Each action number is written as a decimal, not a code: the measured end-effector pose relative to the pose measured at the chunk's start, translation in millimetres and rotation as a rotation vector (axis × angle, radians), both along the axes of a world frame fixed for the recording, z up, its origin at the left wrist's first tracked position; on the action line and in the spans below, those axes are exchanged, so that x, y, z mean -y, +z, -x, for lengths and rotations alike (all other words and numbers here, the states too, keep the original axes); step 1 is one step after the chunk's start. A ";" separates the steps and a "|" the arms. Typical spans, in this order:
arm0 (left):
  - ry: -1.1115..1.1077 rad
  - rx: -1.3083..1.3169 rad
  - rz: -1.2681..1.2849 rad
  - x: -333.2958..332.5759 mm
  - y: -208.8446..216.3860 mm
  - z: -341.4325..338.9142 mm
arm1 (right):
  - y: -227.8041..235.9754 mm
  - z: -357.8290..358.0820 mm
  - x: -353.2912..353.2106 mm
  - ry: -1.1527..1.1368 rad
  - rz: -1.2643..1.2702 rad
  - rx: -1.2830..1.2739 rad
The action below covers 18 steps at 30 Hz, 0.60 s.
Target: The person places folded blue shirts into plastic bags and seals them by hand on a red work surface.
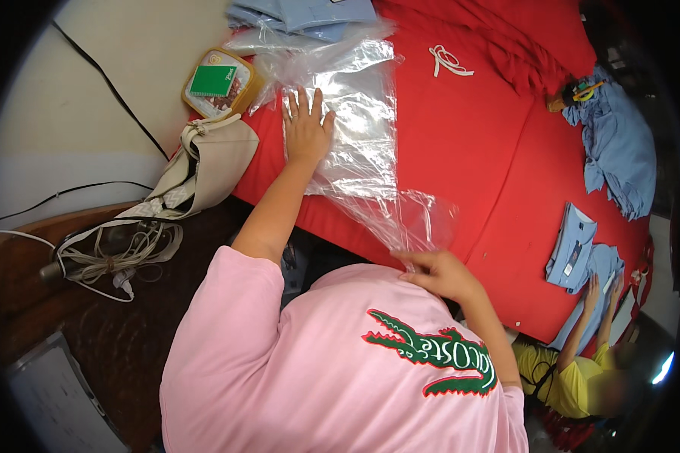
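One clear plastic bag (359, 124) lies on the red-covered table (461, 158) before you, steadied, it seems, by your left hand (307, 137), laid flat with its fingers spread and grasping nothing. Your right hand (449, 275) pinches the bag's near end between its fingers, apparently to stretch it out. Folded blue garments (329, 13) sit by its far end, probably out of your way.

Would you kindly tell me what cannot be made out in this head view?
Head view, hidden: the left hand's palm, behind its own back.
Head view, hidden: whether the right hand pinches the clear plastic; its curled fingers block the grip.
Head view, cut off: the folded blue garments, by the top edge.
Head view, hidden: part of the container's lid, under the green notebook.
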<state>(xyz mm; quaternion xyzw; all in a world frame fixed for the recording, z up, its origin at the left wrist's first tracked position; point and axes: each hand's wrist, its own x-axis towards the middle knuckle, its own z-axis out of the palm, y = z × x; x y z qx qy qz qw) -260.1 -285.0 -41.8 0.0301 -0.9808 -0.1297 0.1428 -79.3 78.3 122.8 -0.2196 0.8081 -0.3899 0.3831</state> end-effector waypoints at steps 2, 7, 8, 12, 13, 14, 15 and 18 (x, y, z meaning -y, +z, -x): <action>0.008 -0.007 0.010 0.1 -1.1 1.5 | -4.6 19.3 3.4 -0.192 0.065 -0.048; -0.008 -0.005 -0.034 -7.5 1.6 3.7 | -71.6 72.2 29.1 -0.345 -0.154 -0.688; -0.006 -0.004 -0.030 -7.5 2.1 3.5 | -76.1 73.1 29.0 -0.275 -0.195 -0.565; -0.003 -0.030 -0.048 -4.1 0.8 2.3 | -99.4 44.7 20.7 0.028 -0.244 -0.469; -0.007 -0.028 -0.064 -5.9 2.7 1.8 | -101.5 35.4 19.3 0.028 -0.265 -0.489; 0.003 -0.023 -0.072 -3.6 0.4 0.8 | -90.4 34.9 24.1 -0.014 -0.235 -0.384; 0.012 -0.017 -0.080 -1.6 -2.0 -0.2 | -78.4 35.3 27.2 -0.057 -0.206 -0.279; 0.021 0.016 -0.106 -3.0 -2.8 0.8 | -63.7 37.7 39.3 -0.231 -0.197 -0.541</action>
